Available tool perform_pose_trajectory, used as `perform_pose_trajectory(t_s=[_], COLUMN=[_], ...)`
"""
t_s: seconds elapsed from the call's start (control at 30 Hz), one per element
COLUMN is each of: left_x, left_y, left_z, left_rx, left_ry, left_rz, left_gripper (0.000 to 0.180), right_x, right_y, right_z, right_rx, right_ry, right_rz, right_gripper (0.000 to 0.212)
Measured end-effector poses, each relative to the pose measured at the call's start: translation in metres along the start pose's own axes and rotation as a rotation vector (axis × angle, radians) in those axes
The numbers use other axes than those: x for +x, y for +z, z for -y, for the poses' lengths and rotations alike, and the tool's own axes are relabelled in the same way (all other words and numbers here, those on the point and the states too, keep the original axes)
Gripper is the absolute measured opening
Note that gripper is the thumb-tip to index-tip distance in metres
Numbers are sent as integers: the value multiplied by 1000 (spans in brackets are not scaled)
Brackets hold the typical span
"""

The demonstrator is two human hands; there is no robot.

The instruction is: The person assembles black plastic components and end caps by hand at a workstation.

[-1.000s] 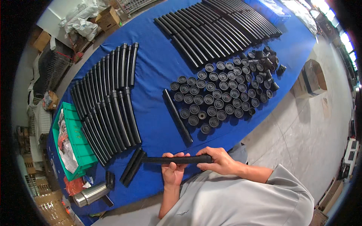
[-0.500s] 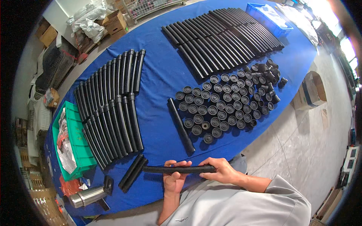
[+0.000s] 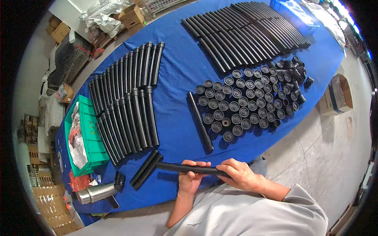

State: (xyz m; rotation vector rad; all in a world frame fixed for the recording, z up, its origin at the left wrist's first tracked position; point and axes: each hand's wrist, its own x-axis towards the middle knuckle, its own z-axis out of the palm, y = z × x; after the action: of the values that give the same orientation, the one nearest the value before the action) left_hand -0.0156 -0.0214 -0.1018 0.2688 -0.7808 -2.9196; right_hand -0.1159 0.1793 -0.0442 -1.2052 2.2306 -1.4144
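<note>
A black tube (image 3: 169, 167) lies level across both my hands, just off the table's near edge. My left hand (image 3: 191, 179) holds it from below near the middle, with fingertips behind it and the thumb in front. My right hand (image 3: 241, 175) is closed over its right end and hides that end. The tube's left end meets, or passes just above, a pair of black tubes (image 3: 145, 171) lying side by side; I cannot tell which. A single black tube (image 3: 200, 122) lies slantwise beyond my hands, beside many round black caps (image 3: 244, 103).
Capped black tubes (image 3: 130, 110) lie in two rows at left; more tubes (image 3: 236, 37) fill the far right. A green crate (image 3: 95, 147), a steel flask (image 3: 96, 192) and a blue crate (image 3: 311, 28) rest on the blue cloth (image 3: 173, 74). A cardboard box (image 3: 334, 96) stands on the floor.
The view has shifted, so the table's things sit farther right and higher. My right hand has turned, its fingers now lying over the tube's right end. The left hand keeps its hold.
</note>
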Motion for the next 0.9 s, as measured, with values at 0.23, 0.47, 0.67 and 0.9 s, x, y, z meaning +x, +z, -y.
perform_pose_trajectory(t_s=[0.23,0.47,0.67,0.9], left_x=[2,0,1,0], left_y=[4,4,6,9], left_z=[-3,-1,2,2], left_rx=[39,3,32,58], left_ry=[-100,-36,-40,-29], left_rz=[65,14,-41,-57], left_gripper=[35,33,32,32], right_x=[2,-1,-4,-3], right_y=[-11,-7,-1,4], right_z=[11,7,2,2], right_rx=[601,224,226,244], right_ry=[687,160,219,223], right_rz=[215,45,30,-54], right_gripper=[34,34,32,31])
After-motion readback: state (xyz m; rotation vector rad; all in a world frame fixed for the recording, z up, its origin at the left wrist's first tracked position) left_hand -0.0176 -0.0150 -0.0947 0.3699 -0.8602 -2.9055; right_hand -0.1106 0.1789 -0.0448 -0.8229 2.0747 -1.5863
